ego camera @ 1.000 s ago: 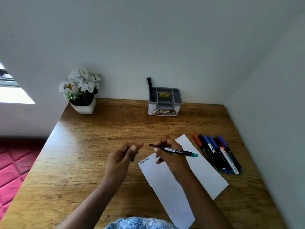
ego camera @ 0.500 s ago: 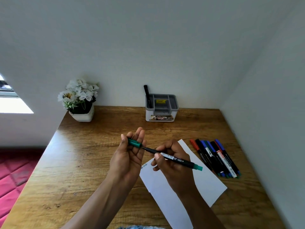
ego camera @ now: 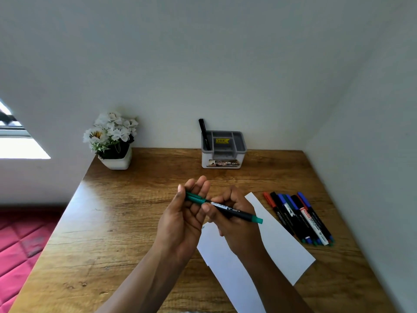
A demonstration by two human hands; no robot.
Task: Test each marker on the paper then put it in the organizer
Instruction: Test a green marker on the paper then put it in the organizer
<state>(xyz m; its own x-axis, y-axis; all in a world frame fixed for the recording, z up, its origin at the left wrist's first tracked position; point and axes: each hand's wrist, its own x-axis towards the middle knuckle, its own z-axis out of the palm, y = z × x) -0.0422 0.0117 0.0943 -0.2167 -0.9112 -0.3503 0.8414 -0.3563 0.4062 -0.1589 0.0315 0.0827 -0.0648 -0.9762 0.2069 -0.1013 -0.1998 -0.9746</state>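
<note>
Your left hand (ego camera: 182, 220) has its thumb and fingers curled round the green plastic cap (ego camera: 195, 197). Your right hand (ego camera: 234, 224) pinches the black marker with the green end (ego camera: 234, 211) round its middle. The marker is up in the air over the top of the white paper strip (ego camera: 282, 249). It lies slanted, with the cap end at 10 o'clock and the tail at 4 o'clock.

You hold it with both hands so that one can keep the marker steady while the other works the cap. I cannot tell if the cap is pushed all the way on.

The grey and white plastic organizer (ego camera: 222, 162) stands at 12 o'clock, by the wall. One black marker (ego camera: 204, 134) stands in its left slot. I think this green one goes there next.

The row of loose markers (ego camera: 297, 218) lies at 3 o'clock on the brown wooden table (ego camera: 112, 222), near your right hand for easy picking. They look untested.
</note>
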